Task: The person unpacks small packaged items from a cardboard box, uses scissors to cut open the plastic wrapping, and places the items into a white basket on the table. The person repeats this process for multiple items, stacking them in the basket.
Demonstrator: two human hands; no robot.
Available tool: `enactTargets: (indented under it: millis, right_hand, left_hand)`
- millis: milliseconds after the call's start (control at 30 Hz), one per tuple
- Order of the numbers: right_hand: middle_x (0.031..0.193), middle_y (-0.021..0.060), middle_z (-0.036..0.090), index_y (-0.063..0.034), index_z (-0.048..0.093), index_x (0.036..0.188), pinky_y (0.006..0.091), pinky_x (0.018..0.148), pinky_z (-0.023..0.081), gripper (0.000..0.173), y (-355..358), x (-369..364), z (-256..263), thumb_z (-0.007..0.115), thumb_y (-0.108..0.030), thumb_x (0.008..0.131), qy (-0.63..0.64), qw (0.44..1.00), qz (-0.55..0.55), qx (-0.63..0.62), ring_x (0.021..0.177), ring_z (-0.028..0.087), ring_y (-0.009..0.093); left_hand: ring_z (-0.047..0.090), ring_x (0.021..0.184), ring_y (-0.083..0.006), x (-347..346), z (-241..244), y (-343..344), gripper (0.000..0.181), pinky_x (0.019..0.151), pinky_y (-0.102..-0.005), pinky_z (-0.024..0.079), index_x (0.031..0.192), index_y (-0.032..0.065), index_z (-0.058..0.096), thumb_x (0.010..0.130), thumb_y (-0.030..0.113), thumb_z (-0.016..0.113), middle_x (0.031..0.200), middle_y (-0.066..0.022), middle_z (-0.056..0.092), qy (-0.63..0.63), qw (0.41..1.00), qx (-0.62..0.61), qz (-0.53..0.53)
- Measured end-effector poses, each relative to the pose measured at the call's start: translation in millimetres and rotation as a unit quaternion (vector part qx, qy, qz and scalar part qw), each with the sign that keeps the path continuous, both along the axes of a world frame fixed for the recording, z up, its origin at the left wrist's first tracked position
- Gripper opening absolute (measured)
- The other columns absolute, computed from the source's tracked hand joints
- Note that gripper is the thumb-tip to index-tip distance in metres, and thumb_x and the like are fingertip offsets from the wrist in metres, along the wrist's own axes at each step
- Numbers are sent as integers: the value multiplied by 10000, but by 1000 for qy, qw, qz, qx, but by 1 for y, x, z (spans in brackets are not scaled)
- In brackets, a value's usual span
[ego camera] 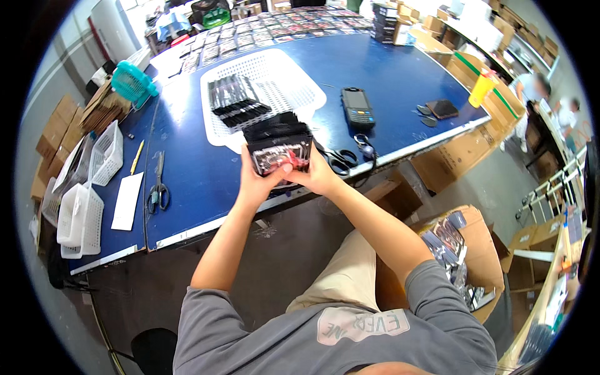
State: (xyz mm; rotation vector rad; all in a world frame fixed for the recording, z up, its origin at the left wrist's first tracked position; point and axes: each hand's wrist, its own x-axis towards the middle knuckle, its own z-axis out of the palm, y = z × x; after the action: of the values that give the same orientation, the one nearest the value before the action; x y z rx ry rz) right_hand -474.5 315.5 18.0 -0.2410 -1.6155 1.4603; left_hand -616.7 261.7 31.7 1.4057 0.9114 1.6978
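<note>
Between my left hand (255,180) and my right hand (318,173) is a thick stack of dark printed packets (281,152), with a red and white picture on the nearest one. Both thumbs rest on that front face, and my fingers wrap the sides. The stack is held at the table's front edge, just before a white perforated plastic basket (307,86). Inside the basket lies another row of overlapping black and silver packets (236,96). Black-handled scissors (342,159) are beside my right hand, their blades partly hidden.
On the blue table (187,187) are a handheld scanner (357,108), a dark wallet-like item (443,108), a second pair of scissors (159,187), a yellow pen (137,157) and white paper (127,201). Small white baskets (107,152) and a teal fan (132,83) stand left. An open carton (483,262) sits right.
</note>
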Motion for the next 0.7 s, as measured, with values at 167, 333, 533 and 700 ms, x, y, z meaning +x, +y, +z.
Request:
enactTargets:
  millis: [167, 333, 533, 700]
  right_hand:
    - [1373, 135, 317, -21, 88, 1428, 331, 1026, 291, 829, 17, -7, -16, 577, -48, 759, 106, 985, 49, -128, 1224, 368, 220]
    - [1345, 134, 335, -6, 155, 1409, 340, 1036, 258, 831, 10, -13, -24, 666, -141, 768, 10, 999, -21, -49, 1239, 337, 220]
    - [1398, 219, 257, 49, 30, 1409, 362, 1083, 141, 1070, 17, 7, 10, 712, -422, 733, 19, 999, -27, 13, 1309, 258, 276]
    - [1191, 199, 512, 89, 283, 1336, 312, 929, 390, 803, -7, -2, 21, 737, -117, 707, -82, 956, -254, 120, 1080, 516, 228]
  left_hand:
    - [514, 1062, -188, -1, -19, 11, 832, 886, -324, 448, 1290, 46, 170, 676, -21, 728, 1171, -142, 467, -46, 997, 35, -53]
    - [560, 1001, -183, -7, -29, 24, 826, 860, -320, 453, 1247, 11, 234, 651, 89, 800, 1109, -121, 546, 47, 995, 78, 33]
    - [547, 1008, -163, -10, -30, 27, 893, 870, -311, 452, 1233, 8, 238, 594, 132, 849, 1119, -131, 530, 48, 999, -4, 10]
    - [567, 925, -148, -1, -27, 36, 687, 808, -292, 476, 1137, -8, 342, 639, 120, 797, 1043, -116, 560, -51, 998, 23, 14]
